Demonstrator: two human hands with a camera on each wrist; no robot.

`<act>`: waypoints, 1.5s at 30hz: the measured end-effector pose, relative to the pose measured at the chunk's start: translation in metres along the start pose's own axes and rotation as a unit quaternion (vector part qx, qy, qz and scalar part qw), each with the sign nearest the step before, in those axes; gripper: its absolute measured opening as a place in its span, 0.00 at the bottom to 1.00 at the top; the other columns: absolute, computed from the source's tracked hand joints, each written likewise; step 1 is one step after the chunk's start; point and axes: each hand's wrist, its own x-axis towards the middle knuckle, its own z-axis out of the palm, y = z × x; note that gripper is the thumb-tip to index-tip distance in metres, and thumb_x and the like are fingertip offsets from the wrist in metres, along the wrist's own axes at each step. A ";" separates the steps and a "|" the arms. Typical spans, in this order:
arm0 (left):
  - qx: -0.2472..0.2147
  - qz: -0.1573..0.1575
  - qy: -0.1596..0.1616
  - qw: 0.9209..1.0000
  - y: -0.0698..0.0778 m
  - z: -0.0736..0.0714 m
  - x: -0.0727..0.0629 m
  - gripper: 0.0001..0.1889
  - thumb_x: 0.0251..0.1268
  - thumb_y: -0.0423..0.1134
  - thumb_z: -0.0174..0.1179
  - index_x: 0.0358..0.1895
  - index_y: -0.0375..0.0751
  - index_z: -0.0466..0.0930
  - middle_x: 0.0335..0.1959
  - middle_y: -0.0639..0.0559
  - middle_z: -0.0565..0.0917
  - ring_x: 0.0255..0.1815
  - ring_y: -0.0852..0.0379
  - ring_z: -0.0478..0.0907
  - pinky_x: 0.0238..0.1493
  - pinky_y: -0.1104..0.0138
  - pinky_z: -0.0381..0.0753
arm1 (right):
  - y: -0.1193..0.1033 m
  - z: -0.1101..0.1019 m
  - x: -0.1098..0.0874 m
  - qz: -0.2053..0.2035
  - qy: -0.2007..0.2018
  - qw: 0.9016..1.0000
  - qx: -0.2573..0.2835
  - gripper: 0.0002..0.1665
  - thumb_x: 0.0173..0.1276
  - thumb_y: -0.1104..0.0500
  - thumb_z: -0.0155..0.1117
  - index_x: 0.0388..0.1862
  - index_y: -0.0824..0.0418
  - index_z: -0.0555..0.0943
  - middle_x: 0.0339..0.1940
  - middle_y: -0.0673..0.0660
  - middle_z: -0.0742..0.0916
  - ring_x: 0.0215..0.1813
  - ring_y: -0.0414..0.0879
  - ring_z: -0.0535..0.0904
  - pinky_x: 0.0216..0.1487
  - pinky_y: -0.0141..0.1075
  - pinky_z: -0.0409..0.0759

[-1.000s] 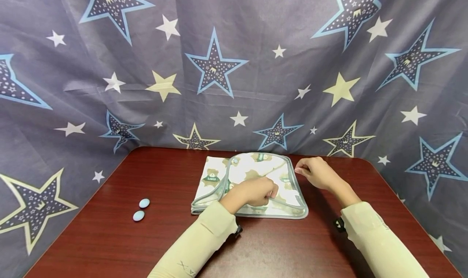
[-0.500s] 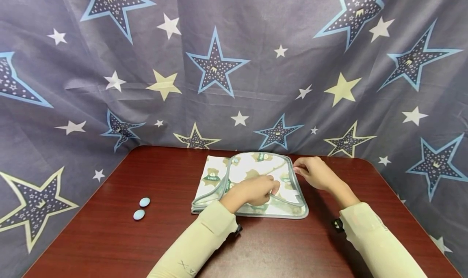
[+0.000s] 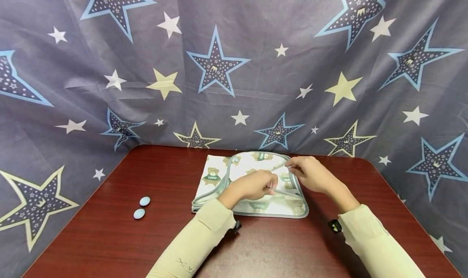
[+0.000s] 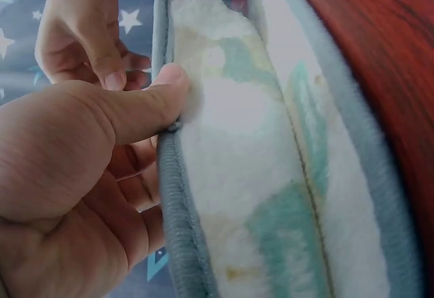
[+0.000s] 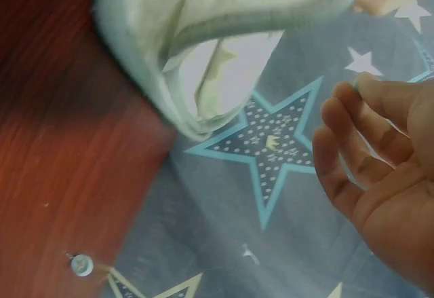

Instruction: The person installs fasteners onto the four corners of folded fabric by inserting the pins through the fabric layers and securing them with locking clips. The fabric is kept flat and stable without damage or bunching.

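Observation:
A white bear-print fleece cloth (image 3: 212,176) with grey-green binding lies folded on the table. My left hand (image 3: 252,185) pinches the bound edge of its upper layer between thumb and fingers and holds it raised; the left wrist view shows the thumb over the binding (image 4: 178,196). Beneath, a gap between the layers shows in the right wrist view. My right hand (image 3: 310,174) is over the cloth's right edge. Its thumb and forefinger pinch a tiny pale blue piece (image 5: 356,85), mostly hidden. A pale blue disc (image 3: 236,160) sits on the cloth's far left part.
Two pale blue discs (image 3: 145,201) lie to the left on the dark red table (image 3: 164,245). A star-patterned grey curtain (image 3: 146,46) hangs behind the table. In the right wrist view a small round shiny thing (image 5: 81,265) shows over the red surface.
The right hand has moved left, from beside the cloth to over its right edge. My left hand has lifted the pinched edge slightly higher. The discs have not moved.

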 end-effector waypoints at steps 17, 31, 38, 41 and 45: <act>-0.039 -0.050 0.149 0.987 -0.016 -0.015 -0.004 0.08 0.65 0.38 0.70 0.36 0.44 0.78 0.30 0.54 0.76 0.36 0.58 0.74 0.41 0.66 0.75 | -0.038 -0.004 0.000 -0.047 0.023 0.998 -0.022 0.12 0.65 0.70 0.71 0.44 0.56 0.82 0.39 0.48 0.87 0.42 0.42 0.83 0.43 0.42 0.81; -0.075 -0.096 0.172 0.978 -0.019 -0.024 -0.006 0.06 0.69 0.37 0.67 0.35 0.45 0.79 0.30 0.54 0.76 0.33 0.59 0.73 0.37 0.67 0.74 | -0.049 0.010 0.002 -0.091 0.026 0.995 -0.032 0.11 0.61 0.66 0.76 0.38 0.53 0.84 0.54 0.57 0.82 0.53 0.54 0.76 0.54 0.49 0.74; -0.102 -0.120 0.172 0.972 -0.019 -0.029 -0.008 0.06 0.71 0.38 0.66 0.35 0.47 0.80 0.31 0.55 0.77 0.32 0.60 0.74 0.36 0.68 0.74 | -0.048 0.014 0.006 -0.067 0.023 0.997 -0.032 0.11 0.61 0.65 0.77 0.38 0.53 0.85 0.59 0.59 0.82 0.57 0.58 0.75 0.58 0.53 0.73; -0.109 -0.126 0.170 0.971 -0.018 -0.031 -0.009 0.06 0.72 0.39 0.65 0.34 0.47 0.80 0.32 0.55 0.77 0.33 0.60 0.74 0.36 0.68 0.75 | -0.046 0.016 0.008 -0.065 0.023 0.997 -0.024 0.11 0.60 0.66 0.77 0.38 0.53 0.85 0.58 0.61 0.82 0.57 0.58 0.76 0.58 0.53 0.73; -0.115 -0.128 0.168 0.971 -0.016 -0.033 -0.009 0.06 0.73 0.39 0.64 0.35 0.47 0.80 0.33 0.55 0.78 0.33 0.60 0.74 0.36 0.68 0.75 | -0.043 0.019 0.009 -0.069 0.024 0.997 -0.009 0.12 0.60 0.67 0.77 0.38 0.54 0.85 0.57 0.60 0.83 0.58 0.58 0.76 0.60 0.52 0.73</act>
